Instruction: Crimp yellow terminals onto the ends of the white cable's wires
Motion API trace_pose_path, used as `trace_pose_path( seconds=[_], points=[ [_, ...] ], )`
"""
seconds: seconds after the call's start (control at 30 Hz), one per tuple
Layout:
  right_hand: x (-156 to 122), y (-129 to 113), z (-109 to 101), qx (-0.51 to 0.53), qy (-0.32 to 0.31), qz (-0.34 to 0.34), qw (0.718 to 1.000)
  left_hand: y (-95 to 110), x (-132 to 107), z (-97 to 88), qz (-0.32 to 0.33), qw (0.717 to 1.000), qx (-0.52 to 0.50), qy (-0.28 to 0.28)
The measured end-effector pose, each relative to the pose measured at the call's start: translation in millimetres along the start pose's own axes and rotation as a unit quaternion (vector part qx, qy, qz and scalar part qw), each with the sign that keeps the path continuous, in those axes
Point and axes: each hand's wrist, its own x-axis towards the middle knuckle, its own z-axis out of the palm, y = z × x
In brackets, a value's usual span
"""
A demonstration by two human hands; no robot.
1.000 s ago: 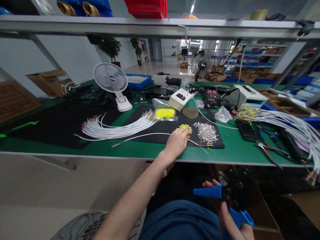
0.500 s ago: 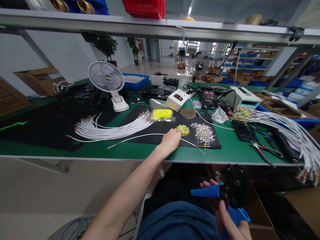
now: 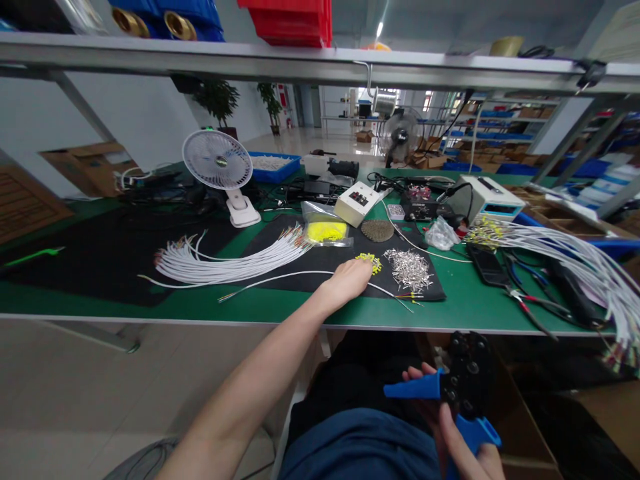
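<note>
My left hand (image 3: 351,279) reaches down at the near edge of a small pile of yellow ferrules (image 3: 371,261). Its fingers are bent together, and the tips are hidden from me. A single white cable (image 3: 280,277) passes beneath that hand, and its stripped end with coloured wires lies to the right. Beside the yellow pile is a heap of silvery metal terminals (image 3: 409,269). Over my lap, my right hand (image 3: 457,433) is closed around a crimping tool (image 3: 467,380) with blue handles and a black head; the handles are spread apart.
A bundle of white cables (image 3: 230,262) lies to the left, near a white fan (image 3: 218,160). A bag of yellow pieces (image 3: 327,231) sits behind the piles. On the right are pliers (image 3: 537,307), a phone (image 3: 486,265) and more white cables (image 3: 575,257). A metal shelf (image 3: 280,59) crosses above.
My left hand has shifted slightly right, further over the yellow ferrules. The crimping tool stays in my right hand over my lap. The view has tilted a little.
</note>
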Motion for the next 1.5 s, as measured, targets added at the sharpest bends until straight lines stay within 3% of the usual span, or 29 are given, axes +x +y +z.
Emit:
trace_pose_path(
  seconds=[0.1, 0.2, 0.3, 0.4, 0.6, 0.7, 0.77, 0.9, 1.23, 1.5],
  points=[
    [-8, 3, -6, 0.023, 0.043, 0.045, 0.998, -1, -13, -0.3, 0.016, 0.997, -0.069, 0.041],
    [-9, 5, -13, 0.013, 0.028, 0.059, 0.998, -5, -27, 1.8, 0.028, 0.982, -0.167, 0.089],
    [-7, 3, -17, 0.001, 0.009, 0.063, 0.998, -7, -40, 6.1, 0.012, 0.949, -0.285, 0.135],
    [-6, -1, -15, -0.003, 0.002, 0.063, 0.998, -1, -59, 11.2, -0.023, 0.896, -0.415, 0.159],
    [-5, -7, -5, 0.054, 0.026, 0.089, 0.994, 48, -127, 19.4, -0.059, 0.767, -0.619, 0.158],
    [-6, -11, -3, 0.076, 0.033, 0.111, 0.990, 73, -158, 23.4, -0.078, 0.727, -0.669, 0.137],
    [-8, -15, -2, 0.086, 0.008, 0.111, 0.990, 86, -173, 25.8, -0.087, 0.714, -0.684, 0.121],
    [-14, -25, 2, 0.064, -0.030, 0.075, 0.995, 103, -191, 28.3, -0.081, 0.712, -0.692, 0.088],
    [-24, -36, 1, 0.037, 0.024, 0.044, 0.998, 120, -203, 35.7, -0.036, 0.767, -0.638, 0.062],
    [-21, -38, 1, 0.019, 0.045, 0.027, 0.998, 126, -205, 29.0, -0.021, 0.802, -0.593, 0.066]
  ],
)
